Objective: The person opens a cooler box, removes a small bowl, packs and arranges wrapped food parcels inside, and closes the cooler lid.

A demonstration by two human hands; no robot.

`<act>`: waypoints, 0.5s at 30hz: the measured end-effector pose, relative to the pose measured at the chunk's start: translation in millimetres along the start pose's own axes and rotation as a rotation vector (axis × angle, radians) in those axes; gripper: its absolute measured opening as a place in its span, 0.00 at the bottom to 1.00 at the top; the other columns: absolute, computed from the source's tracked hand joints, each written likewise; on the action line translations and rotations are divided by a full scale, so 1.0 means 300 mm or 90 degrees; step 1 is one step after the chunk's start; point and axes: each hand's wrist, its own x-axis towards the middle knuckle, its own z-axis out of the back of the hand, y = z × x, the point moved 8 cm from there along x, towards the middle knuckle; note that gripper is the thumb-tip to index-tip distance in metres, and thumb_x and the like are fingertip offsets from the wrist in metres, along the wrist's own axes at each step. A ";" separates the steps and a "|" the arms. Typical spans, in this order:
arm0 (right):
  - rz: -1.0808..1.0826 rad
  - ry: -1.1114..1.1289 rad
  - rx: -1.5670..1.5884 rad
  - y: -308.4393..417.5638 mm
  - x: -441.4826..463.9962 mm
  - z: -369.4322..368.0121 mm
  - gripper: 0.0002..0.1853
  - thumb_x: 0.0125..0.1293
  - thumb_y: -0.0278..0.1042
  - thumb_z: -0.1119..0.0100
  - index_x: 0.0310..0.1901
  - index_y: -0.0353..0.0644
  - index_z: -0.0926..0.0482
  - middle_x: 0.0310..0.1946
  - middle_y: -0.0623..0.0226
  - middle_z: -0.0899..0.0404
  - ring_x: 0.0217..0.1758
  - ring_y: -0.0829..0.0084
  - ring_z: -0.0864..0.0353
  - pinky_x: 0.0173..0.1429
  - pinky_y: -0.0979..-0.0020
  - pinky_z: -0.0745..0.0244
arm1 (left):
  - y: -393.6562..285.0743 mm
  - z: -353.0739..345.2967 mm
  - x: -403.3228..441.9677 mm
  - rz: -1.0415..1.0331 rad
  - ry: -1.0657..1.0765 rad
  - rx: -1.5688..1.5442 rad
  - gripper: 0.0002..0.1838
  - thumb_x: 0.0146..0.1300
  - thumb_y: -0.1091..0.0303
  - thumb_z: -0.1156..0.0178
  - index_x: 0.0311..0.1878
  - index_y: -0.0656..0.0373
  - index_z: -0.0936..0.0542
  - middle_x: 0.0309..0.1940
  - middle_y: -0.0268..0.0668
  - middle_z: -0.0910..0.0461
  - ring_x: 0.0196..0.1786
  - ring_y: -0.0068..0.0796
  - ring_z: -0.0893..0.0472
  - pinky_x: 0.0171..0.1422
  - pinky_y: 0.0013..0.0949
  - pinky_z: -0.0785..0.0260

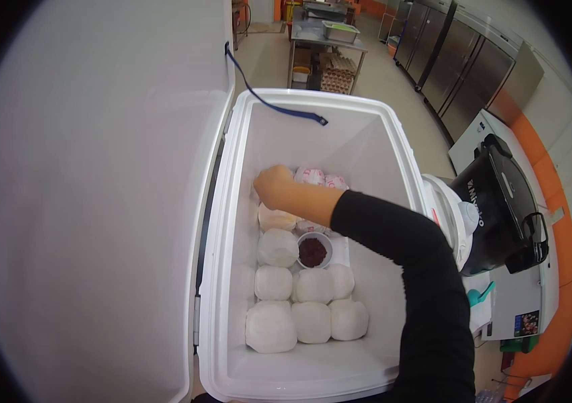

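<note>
Starting with the rounded white bundles (pixel 271 327): lying side by side in close rows on the floor of the white chest (pixel 397 127), likely to save room and prevent rolling. Squat, soft-cornered and matte, apparently wrapped in cloth or thin paper. Farther in, note pink-printed bundles (pixel 310 176), more crinkled. Beside these, reaching in with elbow bent, presumably because of the deep walls: the right hand (pixel 276 187), bare, knuckles rounded, fingers hidden. Cannot tell a pinch from a loose curl. No sight of the left hand. Among the bundles, see a round pale cup (pixel 329 248) of dark brown, crumbly-looking matter (pixel 311 252), perhaps nested there for steadiness. Around everything, smooth moulded walls, seemingly plastic. To the left, a broad lid (pixel 118 168), swung open; from it, a slack blue strap (pixel 276 105), probably against overtipping. Outside, at right, a glossy black appliance (pixel 494 201). Farther off, a steel surface (pixel 305 28) above stacked egg trays (pixel 338 74), then tall metal cabinets (pixel 457 60).
</note>
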 end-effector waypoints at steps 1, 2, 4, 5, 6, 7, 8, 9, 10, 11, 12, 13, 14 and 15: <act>0.029 0.142 0.003 0.034 -0.038 -0.046 0.19 0.41 0.45 0.30 0.34 0.42 0.18 0.35 0.58 0.19 0.40 0.65 0.18 0.38 0.69 0.24 | -0.001 0.004 0.001 -0.002 0.009 -0.003 0.08 0.62 0.62 0.47 0.40 0.54 0.28 0.34 0.32 0.33 0.32 0.27 0.30 0.34 0.31 0.28; 0.056 0.282 0.006 0.062 -0.097 -0.072 0.21 0.44 0.49 0.31 0.35 0.41 0.19 0.36 0.59 0.19 0.40 0.65 0.18 0.38 0.69 0.23 | -0.002 0.003 0.001 -0.004 0.027 -0.008 0.09 0.62 0.61 0.47 0.41 0.53 0.28 0.37 0.33 0.34 0.35 0.28 0.32 0.36 0.32 0.29; 0.104 0.554 0.005 0.099 -0.264 -0.077 0.26 0.49 0.55 0.35 0.39 0.38 0.20 0.37 0.61 0.19 0.38 0.66 0.18 0.39 0.70 0.23 | -0.006 0.000 -0.001 -0.003 0.060 -0.022 0.11 0.62 0.60 0.48 0.44 0.53 0.30 0.42 0.34 0.36 0.41 0.31 0.34 0.41 0.35 0.30; 0.127 0.690 0.005 0.114 -0.363 -0.072 0.29 0.51 0.59 0.37 0.40 0.37 0.21 0.37 0.62 0.19 0.37 0.66 0.18 0.39 0.70 0.22 | -0.004 0.001 -0.002 -0.002 0.074 -0.030 0.12 0.62 0.60 0.48 0.46 0.53 0.30 0.44 0.35 0.37 0.44 0.32 0.35 0.43 0.37 0.30; 0.171 0.728 0.073 0.155 -0.459 -0.042 0.35 0.51 0.63 0.39 0.46 0.36 0.24 0.42 0.58 0.21 0.42 0.64 0.20 0.44 0.68 0.23 | -0.006 0.000 -0.004 -0.002 0.089 -0.036 0.13 0.62 0.59 0.48 0.47 0.52 0.31 0.47 0.36 0.38 0.47 0.33 0.36 0.45 0.39 0.30; 0.213 0.764 0.142 0.197 -0.557 -0.041 0.41 0.50 0.68 0.42 0.52 0.35 0.28 0.47 0.54 0.23 0.47 0.62 0.21 0.49 0.66 0.24 | -0.008 0.004 -0.004 -0.003 0.102 -0.045 0.14 0.62 0.59 0.48 0.49 0.52 0.32 0.49 0.36 0.39 0.50 0.35 0.37 0.48 0.40 0.31; 0.267 0.673 0.218 0.243 -0.590 -0.052 0.46 0.49 0.71 0.42 0.56 0.34 0.33 0.52 0.51 0.28 0.53 0.59 0.26 0.54 0.65 0.28 | -0.010 0.005 -0.007 -0.004 0.116 -0.055 0.15 0.62 0.58 0.49 0.50 0.52 0.33 0.52 0.37 0.40 0.53 0.36 0.38 0.50 0.42 0.31; 0.319 0.579 0.294 0.288 -0.619 -0.052 0.51 0.47 0.73 0.43 0.60 0.33 0.38 0.57 0.48 0.33 0.58 0.57 0.30 0.58 0.63 0.31 | -0.014 0.009 -0.007 -0.007 0.135 -0.067 0.17 0.62 0.58 0.49 0.52 0.52 0.33 0.54 0.38 0.41 0.56 0.37 0.39 0.53 0.43 0.32; 0.321 0.548 0.338 0.313 -0.646 -0.060 0.52 0.47 0.73 0.43 0.61 0.32 0.40 0.57 0.47 0.35 0.59 0.56 0.32 0.60 0.63 0.33 | -0.011 0.013 -0.010 -0.007 0.161 -0.083 0.18 0.63 0.58 0.49 0.54 0.51 0.34 0.57 0.38 0.42 0.59 0.39 0.40 0.55 0.45 0.32; 0.322 0.515 0.381 0.333 -0.665 -0.061 0.53 0.47 0.73 0.43 0.61 0.32 0.42 0.58 0.45 0.37 0.61 0.54 0.33 0.61 0.63 0.35 | -0.010 0.020 -0.024 -0.010 0.196 -0.106 0.19 0.63 0.57 0.50 0.55 0.51 0.35 0.59 0.39 0.43 0.61 0.40 0.42 0.57 0.46 0.32; 0.322 0.482 0.425 0.352 -0.682 -0.060 0.54 0.47 0.73 0.43 0.62 0.31 0.43 0.59 0.44 0.40 0.62 0.53 0.35 0.62 0.63 0.36 | -0.007 0.026 -0.051 -0.008 0.242 -0.134 0.20 0.63 0.57 0.50 0.57 0.51 0.35 0.62 0.40 0.44 0.64 0.41 0.43 0.60 0.48 0.33; 0.305 0.446 0.445 0.362 -0.692 -0.076 0.53 0.46 0.72 0.42 0.61 0.31 0.43 0.57 0.44 0.38 0.60 0.53 0.34 0.60 0.62 0.35 | -0.005 0.020 -0.054 -0.008 0.275 -0.157 0.21 0.63 0.56 0.50 0.58 0.51 0.36 0.64 0.40 0.45 0.67 0.43 0.44 0.62 0.49 0.33; 0.287 0.408 0.465 0.367 -0.695 -0.092 0.53 0.46 0.71 0.41 0.61 0.30 0.42 0.55 0.45 0.37 0.58 0.52 0.32 0.59 0.62 0.34 | -0.005 0.011 -0.056 -0.003 0.288 -0.181 0.23 0.63 0.56 0.50 0.60 0.50 0.37 0.67 0.41 0.46 0.70 0.44 0.45 0.64 0.51 0.34; 0.268 0.370 0.484 0.365 -0.692 -0.103 0.53 0.45 0.71 0.39 0.60 0.30 0.41 0.53 0.45 0.36 0.56 0.52 0.31 0.57 0.62 0.33 | -0.006 0.017 -0.048 0.002 0.197 -0.145 0.17 0.63 0.58 0.50 0.52 0.52 0.33 0.55 0.38 0.41 0.56 0.38 0.39 0.53 0.43 0.32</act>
